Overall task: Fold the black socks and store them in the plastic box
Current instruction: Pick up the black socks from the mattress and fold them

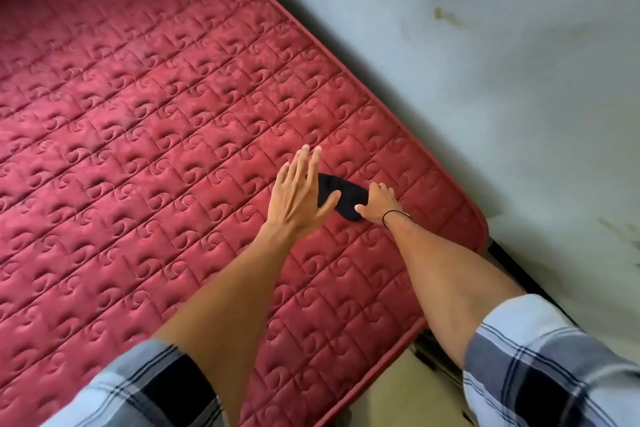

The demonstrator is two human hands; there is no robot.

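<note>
Both hands are seen from the head camera, stretched out over a red quilted mattress [145, 121]. The left hand [299, 192] is held flat with the fingers spread and extended, its thumb laid against the near edge of a black sock [341, 196]; nothing is gripped by it. The right hand [377, 203] is pressed down on the right end of the sock with the fingers curled over the fabric, though whether the cloth is pinched or merely pinned cannot be told. A thin black band [393, 215] is worn around the right wrist. The sock is laid on the mattress between the two hands, near the mattress's right edge and its rounded corner, and is partly covered by both hands. Plaid sleeves [540, 367] in blue, white and dark stripes are rolled above the forearms. A pale, stained wall [485, 45] is seen beside the mattress on the right.
</note>
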